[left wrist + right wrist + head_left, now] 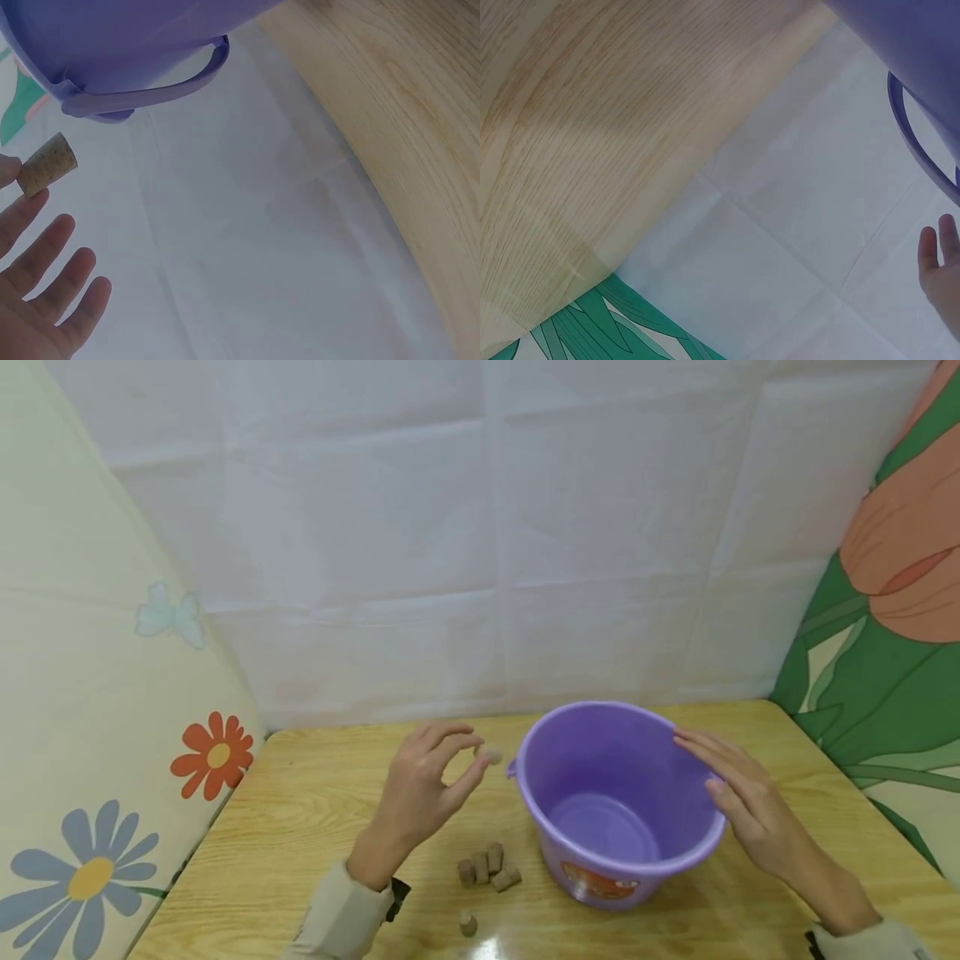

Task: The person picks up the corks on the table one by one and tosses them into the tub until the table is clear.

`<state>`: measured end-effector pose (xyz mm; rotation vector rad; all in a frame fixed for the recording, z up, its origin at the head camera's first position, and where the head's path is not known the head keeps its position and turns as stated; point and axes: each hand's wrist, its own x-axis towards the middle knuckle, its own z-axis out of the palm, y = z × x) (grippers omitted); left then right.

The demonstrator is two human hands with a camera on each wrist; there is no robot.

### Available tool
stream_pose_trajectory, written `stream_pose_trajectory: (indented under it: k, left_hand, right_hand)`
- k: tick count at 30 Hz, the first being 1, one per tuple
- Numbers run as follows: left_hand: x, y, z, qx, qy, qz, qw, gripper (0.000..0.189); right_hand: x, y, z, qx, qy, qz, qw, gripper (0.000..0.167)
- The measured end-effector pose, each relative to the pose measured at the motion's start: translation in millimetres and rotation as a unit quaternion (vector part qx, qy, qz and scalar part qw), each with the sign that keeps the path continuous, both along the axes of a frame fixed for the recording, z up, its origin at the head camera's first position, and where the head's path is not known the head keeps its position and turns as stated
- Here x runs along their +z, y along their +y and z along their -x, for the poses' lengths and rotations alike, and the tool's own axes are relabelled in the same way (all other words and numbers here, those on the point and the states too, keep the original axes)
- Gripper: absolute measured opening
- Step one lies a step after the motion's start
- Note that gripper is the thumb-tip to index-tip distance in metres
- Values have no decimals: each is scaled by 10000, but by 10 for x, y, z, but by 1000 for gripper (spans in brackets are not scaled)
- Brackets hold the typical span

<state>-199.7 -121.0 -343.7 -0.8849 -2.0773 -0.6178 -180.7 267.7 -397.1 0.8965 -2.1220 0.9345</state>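
My left hand (420, 785) pinches a cork (491, 753) between thumb and forefinger, just left of the rim of a purple bucket (600, 752). In the left wrist view the cork (48, 163) is a tan, speckled cylinder at the fingertips, with the other fingers spread. At the bucket's right side, my right hand (750, 810) rests its fairly straight fingers on the rim. The bucket stands upright, and its visible floor holds nothing. Several brown corks (482, 868) lie grouped left of the bucket, and a single cork (468, 924) stands nearer to me.
All this is on a wood-grain table (300, 827). A white cloth (375, 527) hangs behind it, with flower-printed panels (202, 756) at both sides. A purple handle (169, 94) hangs along the bucket's far side.
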Motion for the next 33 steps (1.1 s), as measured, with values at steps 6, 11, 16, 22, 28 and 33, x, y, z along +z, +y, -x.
stream_pose_trajectory:
  k: [6,11,16,22,28,33]
  left_hand:
    - [13,64,4,-130,100,-35,9999,18]
    - [29,131,18,-203,203,14,9996,18]
    - [39,206,23,-313,249,46,9992,20]
    - [35,285,20,-463,289,60,9985,18]
    - [13,350,21,-580,374,150,9975,18]
    - [-28,389,29,-613,374,218,9972,17]
  right_hand:
    - [6,-18,-4,54,-12,13,10000,45]
    - [12,-21,-13,32,-38,-2,10000,46]
    - [22,-17,-23,-16,-84,-6,10000,47]
    - [9,-23,-28,22,-72,30,10000,48]
    - [-7,-20,-26,42,-44,44,10000,48]
    - [-9,-21,-30,38,-47,35,10000,47]
